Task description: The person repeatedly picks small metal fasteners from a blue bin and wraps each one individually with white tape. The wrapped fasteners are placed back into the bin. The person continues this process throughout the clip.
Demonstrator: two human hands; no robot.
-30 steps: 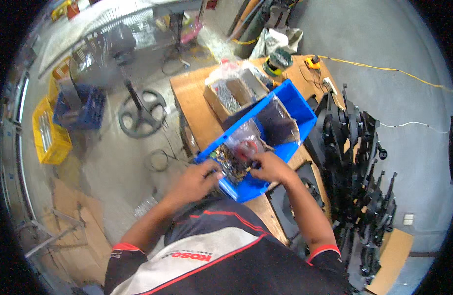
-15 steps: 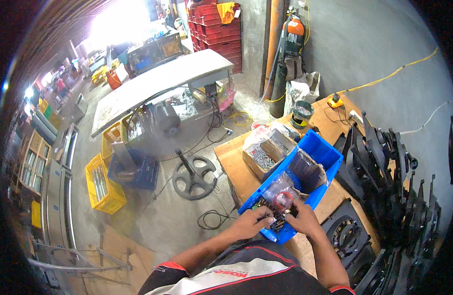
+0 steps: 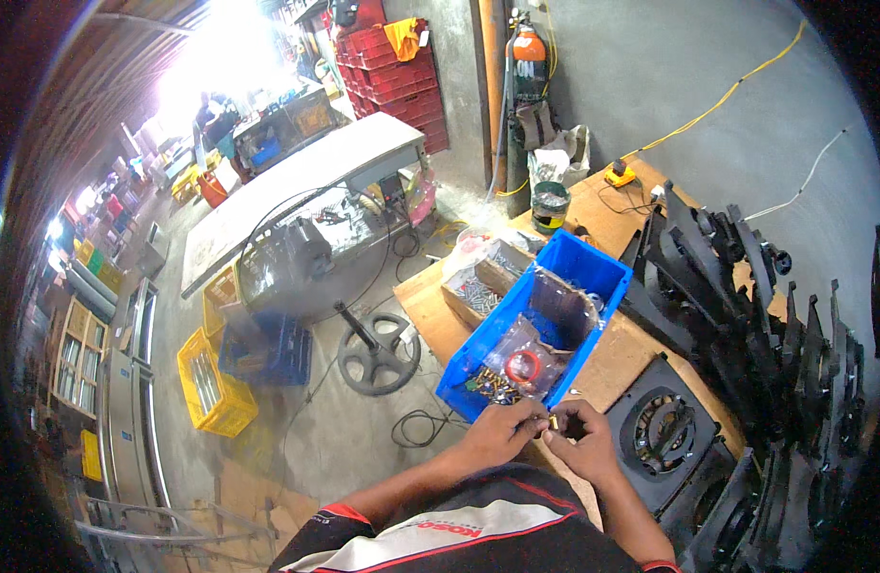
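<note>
Just in front of my body, both hands come together at the near end of a blue plastic bin (image 3: 456, 384). My left hand (image 3: 502, 432) and my right hand (image 3: 587, 443) are closed, fingertips pinching a small brass-coloured fitting (image 3: 555, 422) between them. Its exact kind is too small to make out. Inside the bin, loose brass and dark metal parts (image 3: 497, 386) lie at the near end. Beside them is a clear plastic bag (image 3: 545, 371) with a red ring (image 3: 523, 365) on it. A cardboard divider (image 3: 564, 304) stands across the bin.
The bin rests on a wooden table (image 3: 423, 294), beside a box of screws (image 3: 473, 291). Black stove-like frames (image 3: 662, 430) pile up at right. Behind are a green tin (image 3: 550, 206) and a gas cylinder (image 3: 529, 72). Left on the floor stand a handwheel (image 3: 378, 358) and yellow crate (image 3: 215, 401).
Both hands have drawn back from inside the bin to its near edge, and the brass fitting now shows between the fingertips. The view has shifted slightly.
</note>
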